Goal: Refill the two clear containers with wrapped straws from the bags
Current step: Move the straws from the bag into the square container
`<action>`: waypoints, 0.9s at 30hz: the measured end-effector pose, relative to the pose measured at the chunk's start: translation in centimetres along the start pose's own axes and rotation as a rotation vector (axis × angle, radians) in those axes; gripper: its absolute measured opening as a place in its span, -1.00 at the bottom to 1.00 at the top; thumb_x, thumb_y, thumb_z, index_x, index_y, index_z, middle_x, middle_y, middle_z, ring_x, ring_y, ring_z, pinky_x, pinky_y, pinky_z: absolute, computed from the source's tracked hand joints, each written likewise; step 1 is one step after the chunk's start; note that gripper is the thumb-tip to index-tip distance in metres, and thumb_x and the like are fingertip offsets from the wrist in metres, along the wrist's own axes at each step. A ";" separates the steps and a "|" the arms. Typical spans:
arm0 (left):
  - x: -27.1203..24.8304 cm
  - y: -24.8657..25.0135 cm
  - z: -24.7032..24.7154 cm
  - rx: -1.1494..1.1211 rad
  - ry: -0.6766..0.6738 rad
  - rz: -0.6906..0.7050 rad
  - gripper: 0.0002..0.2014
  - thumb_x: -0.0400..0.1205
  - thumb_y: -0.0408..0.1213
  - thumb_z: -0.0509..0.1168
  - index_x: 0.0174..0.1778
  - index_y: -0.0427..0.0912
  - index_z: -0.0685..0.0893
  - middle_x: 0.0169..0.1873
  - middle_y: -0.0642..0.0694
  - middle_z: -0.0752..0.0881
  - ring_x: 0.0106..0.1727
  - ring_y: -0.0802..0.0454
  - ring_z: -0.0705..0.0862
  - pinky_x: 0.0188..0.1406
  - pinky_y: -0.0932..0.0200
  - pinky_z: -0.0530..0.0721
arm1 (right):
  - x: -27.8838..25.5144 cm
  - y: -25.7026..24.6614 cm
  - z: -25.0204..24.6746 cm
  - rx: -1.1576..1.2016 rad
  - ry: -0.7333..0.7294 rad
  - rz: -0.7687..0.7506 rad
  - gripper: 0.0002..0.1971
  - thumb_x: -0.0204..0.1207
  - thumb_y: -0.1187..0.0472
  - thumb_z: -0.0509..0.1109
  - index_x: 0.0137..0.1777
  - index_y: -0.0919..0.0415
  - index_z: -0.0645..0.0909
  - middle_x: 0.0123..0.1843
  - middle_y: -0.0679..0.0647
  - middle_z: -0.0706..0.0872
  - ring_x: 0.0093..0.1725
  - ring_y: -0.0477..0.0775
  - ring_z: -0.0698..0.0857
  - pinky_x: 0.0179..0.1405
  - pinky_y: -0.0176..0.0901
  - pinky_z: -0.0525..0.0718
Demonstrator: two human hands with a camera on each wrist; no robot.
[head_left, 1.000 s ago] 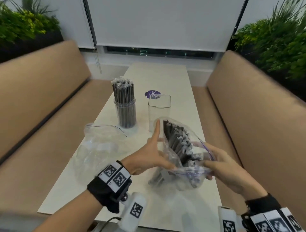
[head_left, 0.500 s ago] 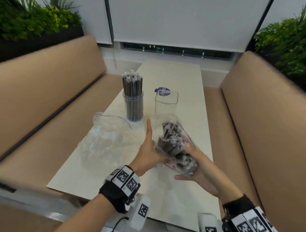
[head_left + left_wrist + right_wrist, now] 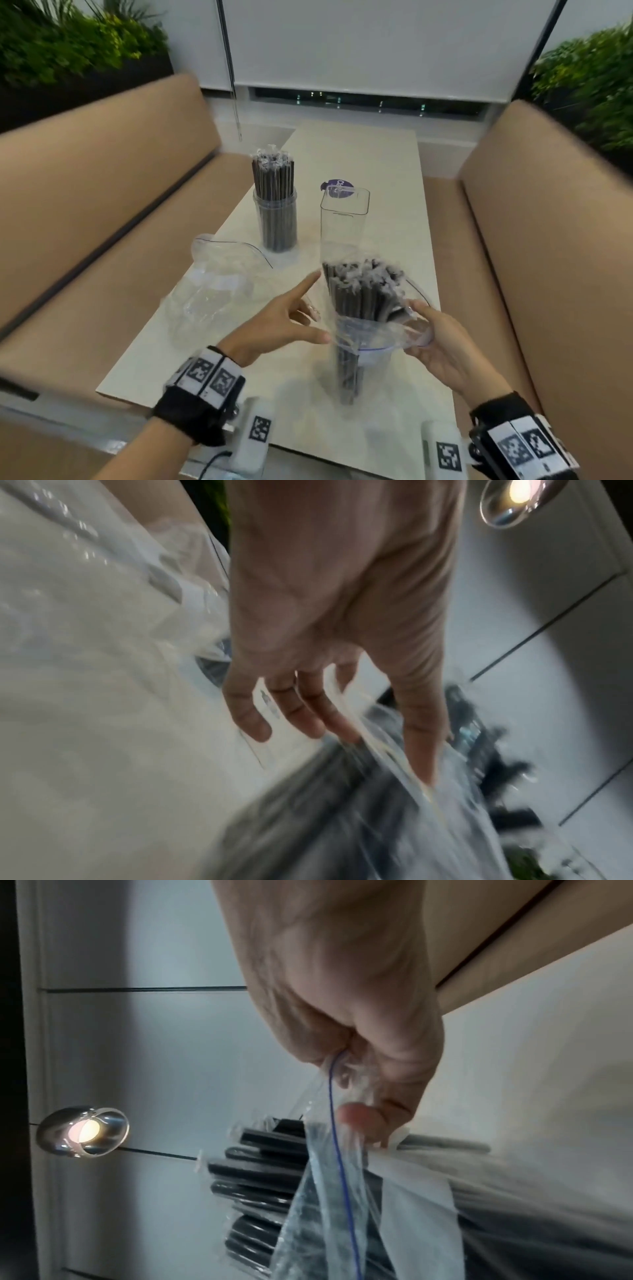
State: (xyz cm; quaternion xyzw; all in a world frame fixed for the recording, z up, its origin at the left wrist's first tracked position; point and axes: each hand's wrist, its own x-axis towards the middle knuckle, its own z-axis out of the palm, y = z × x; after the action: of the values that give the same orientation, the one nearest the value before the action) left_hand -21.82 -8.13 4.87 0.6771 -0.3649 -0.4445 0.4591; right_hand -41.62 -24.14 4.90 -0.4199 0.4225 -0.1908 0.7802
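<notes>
A clear zip bag [image 3: 376, 334] of dark wrapped straws [image 3: 363, 291] stands upright on the white table [image 3: 387, 164], near its front. My right hand [image 3: 419, 318] pinches the bag's rim on the right; in the right wrist view the thumb and a finger of the right hand [image 3: 359, 1118] squeeze the blue-lined edge of the zip bag [image 3: 329, 1191]. My left hand [image 3: 310, 310] is spread beside the bag, thumb touching its left side; the left hand [image 3: 342, 723] shows straight fingers against the plastic. Behind stand an empty square clear container [image 3: 344, 219] and a round clear container [image 3: 275, 219] packed with straws.
An empty crumpled clear bag [image 3: 219, 287] lies on the table's left side. A purple round sticker [image 3: 334, 186] sits behind the square container. Tan bench seats [image 3: 548, 240] flank the table, with plants [image 3: 68, 44] behind them.
The bag of straws has been tipped from lying slanted to standing upright on the table. My left hand has eased off its side and spread; the right hand now holds the rim.
</notes>
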 end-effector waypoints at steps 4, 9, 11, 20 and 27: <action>1.2 1.3 -1.0 -0.026 -0.039 0.057 -0.14 0.30 -0.40 0.64 0.30 0.53 0.48 0.46 0.12 0.38 0.48 0.10 0.43 0.25 0.09 0.65 | 0.0 -0.1 0.1 -0.171 -0.118 -0.024 -0.72 0.62 -0.17 0.25 -0.07 -0.26 0.81 0.11 -0.22 0.70 -0.21 0.10 0.66 -0.30 -0.05 0.55; 2.5 3.3 0.0 -0.074 -0.120 0.180 -0.12 0.24 -0.71 0.56 0.38 0.09 0.51 0.28 -0.13 0.55 0.36 -0.05 0.60 0.26 -0.25 0.64 | 0.3 -1.5 2.0 -0.296 -0.180 -0.213 -0.61 0.64 -0.16 0.18 0.12 0.02 0.75 0.32 -0.07 0.70 0.26 0.12 0.69 0.18 0.03 0.70; 3.1 3.6 -0.1 -0.002 -0.084 0.203 -0.02 0.22 -0.65 0.61 0.43 0.21 0.43 0.01 -0.15 0.50 0.13 -0.07 0.64 0.06 -0.02 0.71 | 1.3 -2.0 2.4 -0.246 -0.170 -0.236 -0.56 0.69 -0.10 0.18 0.19 0.24 0.70 0.19 0.05 0.82 0.18 0.13 0.78 0.17 0.08 0.73; 4.3 -1.7 -0.8 0.004 0.093 0.010 0.32 0.19 -0.47 0.70 0.60 0.44 -0.03 0.38 -0.31 0.44 0.18 -0.15 0.75 0.26 -0.14 0.67 | 5.8 1.3 2.1 -0.176 -0.090 -0.177 -0.62 0.75 -0.03 0.11 0.33 0.10 0.66 0.29 0.16 0.75 0.19 0.20 0.75 0.12 0.16 0.74; 6.7 -3.0 -0.3 -0.133 0.139 0.182 0.41 0.07 -0.31 0.76 0.59 0.48 -0.08 0.34 0.21 0.66 0.33 0.22 0.66 0.28 0.03 0.70 | 5.3 0.6 5.7 -0.137 -0.245 -0.303 -0.61 0.65 0.02 0.17 0.40 0.06 0.61 0.37 0.11 0.73 0.36 0.13 0.70 0.31 0.11 0.67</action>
State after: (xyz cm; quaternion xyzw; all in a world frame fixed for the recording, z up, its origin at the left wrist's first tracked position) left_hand -19.00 -13.17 0.27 0.6383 -0.3619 -0.3761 0.5658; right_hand -33.96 -24.47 3.39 -0.5508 0.2684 -0.2242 0.7578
